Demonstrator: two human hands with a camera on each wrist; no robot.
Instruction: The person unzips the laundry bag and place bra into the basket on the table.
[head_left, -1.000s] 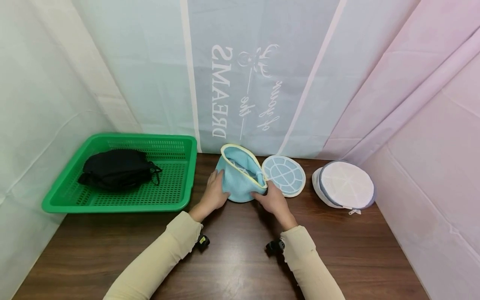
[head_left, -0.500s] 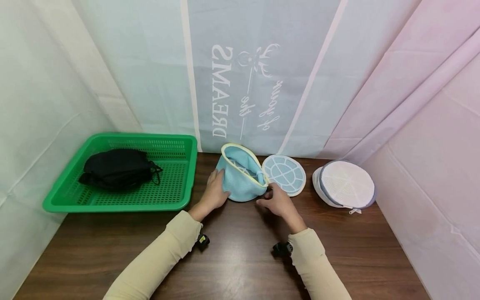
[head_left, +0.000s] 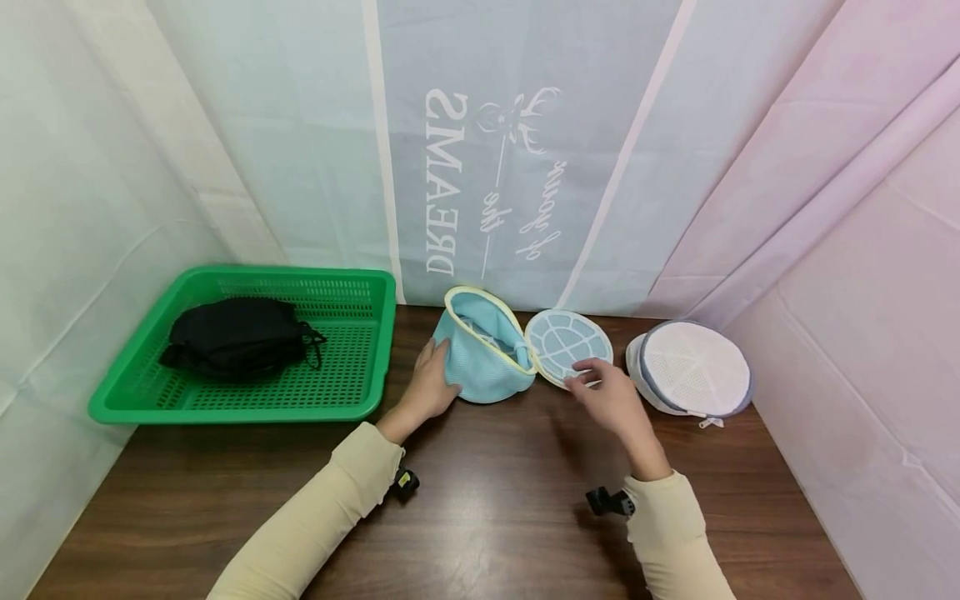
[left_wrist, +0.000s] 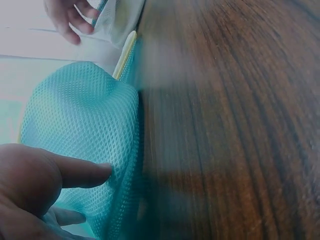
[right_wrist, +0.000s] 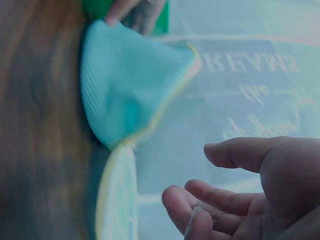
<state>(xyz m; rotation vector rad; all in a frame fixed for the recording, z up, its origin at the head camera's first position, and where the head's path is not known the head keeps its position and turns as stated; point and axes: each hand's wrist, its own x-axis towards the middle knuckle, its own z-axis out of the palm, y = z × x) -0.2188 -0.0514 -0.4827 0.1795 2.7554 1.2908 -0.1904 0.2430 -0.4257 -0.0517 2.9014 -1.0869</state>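
A light-blue mesh laundry bag with yellow trim stands on the table, its mouth gaping toward the upper right. Its round lid, blue mesh with white ribs, lies folded back to the right. My left hand holds the bag's left side; in the left wrist view the thumb lies along the mesh. Over the front edge of the lid hovers my right hand, fingers loosely bent and holding nothing. The right wrist view shows that hand apart from the bag.
To the left is a green basket with a black drawstring pouch inside. A round white mesh bag with grey trim and a zipper pull sits at the right. Printed cloth hangs behind the table.
My right hand has let go of the bag's right side and moved rightward to above the lid. My left hand stays on the bag, which keeps its place.
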